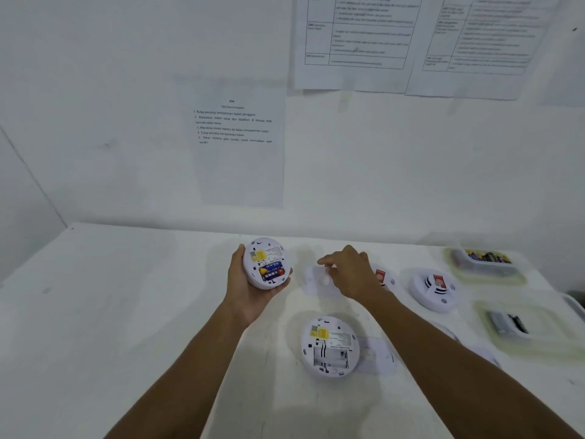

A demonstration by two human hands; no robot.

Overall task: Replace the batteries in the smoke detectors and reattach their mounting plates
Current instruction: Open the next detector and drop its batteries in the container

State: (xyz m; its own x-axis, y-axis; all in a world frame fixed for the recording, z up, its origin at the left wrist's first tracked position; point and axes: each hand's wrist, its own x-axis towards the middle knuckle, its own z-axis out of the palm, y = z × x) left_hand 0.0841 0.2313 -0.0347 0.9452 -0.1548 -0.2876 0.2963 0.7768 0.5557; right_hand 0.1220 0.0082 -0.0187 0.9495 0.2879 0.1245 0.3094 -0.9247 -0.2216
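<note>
Smoke detector (267,267) cupped in left hand (245,289), right hand (351,274) just beside

The left hand (245,289) cradles a smoke detector (267,263) back-up above the table (95,312), with batteries seated in its compartment. The right hand (349,274) hovers, fingers loosely curled, over what seems to be a white mounting plate (316,280) near the table's far edge. A second detector (330,346) lies back-up nearer the front edge, its battery bay bare. Toward the right edge stand an upright detector (434,288) and two trays of batteries (484,261).
</note>
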